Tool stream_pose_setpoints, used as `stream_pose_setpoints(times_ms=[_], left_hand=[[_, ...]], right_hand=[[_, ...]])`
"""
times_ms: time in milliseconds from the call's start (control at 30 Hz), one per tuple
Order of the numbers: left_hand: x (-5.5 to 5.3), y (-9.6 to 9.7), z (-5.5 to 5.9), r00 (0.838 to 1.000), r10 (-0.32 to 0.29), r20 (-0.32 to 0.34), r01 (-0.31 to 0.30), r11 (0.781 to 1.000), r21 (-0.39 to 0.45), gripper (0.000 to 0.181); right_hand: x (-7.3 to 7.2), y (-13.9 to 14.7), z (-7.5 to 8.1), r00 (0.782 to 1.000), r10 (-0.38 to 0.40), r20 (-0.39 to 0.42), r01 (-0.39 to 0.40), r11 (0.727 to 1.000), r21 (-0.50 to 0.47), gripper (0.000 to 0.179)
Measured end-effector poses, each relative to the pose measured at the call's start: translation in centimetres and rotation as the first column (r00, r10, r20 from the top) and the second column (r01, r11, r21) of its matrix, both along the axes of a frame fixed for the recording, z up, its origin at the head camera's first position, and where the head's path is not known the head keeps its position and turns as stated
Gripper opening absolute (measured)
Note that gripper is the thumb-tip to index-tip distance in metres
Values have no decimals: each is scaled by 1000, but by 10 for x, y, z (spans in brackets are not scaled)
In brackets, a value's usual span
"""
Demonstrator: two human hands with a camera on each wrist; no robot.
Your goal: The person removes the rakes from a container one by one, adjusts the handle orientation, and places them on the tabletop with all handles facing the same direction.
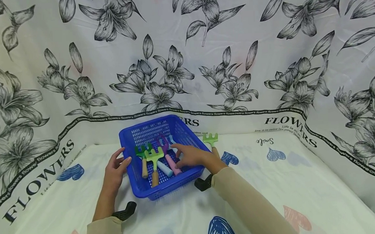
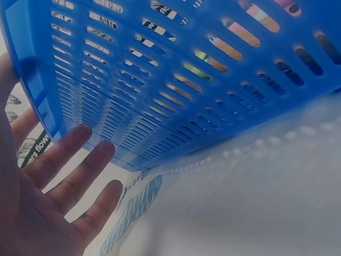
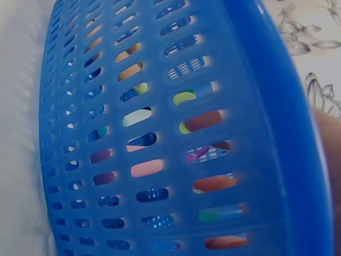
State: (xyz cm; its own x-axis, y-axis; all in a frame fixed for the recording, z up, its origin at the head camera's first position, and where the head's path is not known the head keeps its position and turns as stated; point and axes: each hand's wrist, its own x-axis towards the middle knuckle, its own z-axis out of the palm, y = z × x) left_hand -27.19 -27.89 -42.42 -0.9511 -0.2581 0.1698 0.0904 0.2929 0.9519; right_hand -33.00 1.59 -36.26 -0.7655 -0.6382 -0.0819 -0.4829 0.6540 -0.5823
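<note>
A blue plastic basket (image 1: 157, 193) with slotted walls holds several small toy garden tools. Inside it lie a light green rake (image 1: 154, 156) with a wooden handle, a dark green rake (image 1: 144, 150), a purple tool with a pink handle (image 1: 172, 164) and a light blue handle (image 1: 164, 168). My left hand (image 1: 112, 172) is at the basket's left rim, three fingers spread loosely outside the wall in the left wrist view. Over the right rim reaches my right hand (image 1: 190, 155), fingers and thumb apart above the pink handle and a light blue tool (image 1: 172, 140).
Outside the basket, another light green rake (image 1: 210, 139) lies to the right, its wooden handle partly hidden by my right hand and wrist. A white cloth printed with hearts (image 1: 276, 154) covers the table. Flower-printed curtains (image 1: 231, 108) stand behind and at both sides.
</note>
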Motion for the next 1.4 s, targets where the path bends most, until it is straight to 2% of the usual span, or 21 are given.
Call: stream_pose_setpoints(times_ms=[133, 267, 400, 600, 733, 967, 1133, 1233, 1300, 1400], left_hand=[[-1, -1, 0, 1000, -1, 0, 1, 1000, -5, 73], [-2, -2, 1, 1000, -6, 0, 6, 1000, -5, 71], [-2, -2, 2, 1000, -3, 5, 3, 1000, -5, 70], [-2, -3, 2, 1000, -6, -7, 6, 1000, 1, 68], [-1, -3, 2, 1000, -8, -4, 8, 1000, 1, 69], [-1, -2, 2, 1000, -11, -2, 11, 1000, 7, 68], [0, -1, 3, 1000, -15, 2, 15, 1000, 8, 69], [1, 0, 4, 1000, -21, -2, 21, 1000, 12, 68], [1, 0, 3, 1000, -24, -1, 24, 1000, 12, 68], [1, 0, 3, 1000, -26, 1, 26, 1000, 15, 68]], right_hand=[[-1, 1, 0, 995, -45, -86, 39, 997, -67, 74], [-1, 3, 0, 979, -121, -166, 101, 987, -125, 64], [2, 6, 1, 963, -179, -203, 141, 972, -187, 53], [4, 7, 2, 946, -220, -237, 160, 956, -246, 44], [5, 8, 3, 932, -284, -227, 214, 934, -287, 41], [8, 10, 4, 915, -377, -147, 304, 880, -365, 23], [7, 11, 2, 910, -387, -150, 301, 865, -402, 21], [7, 11, 2, 899, -406, -163, 307, 851, -427, 19], [8, 12, 1, 887, -426, -177, 312, 837, -449, 18], [9, 13, 1, 871, -454, -186, 309, 803, -510, 17]])
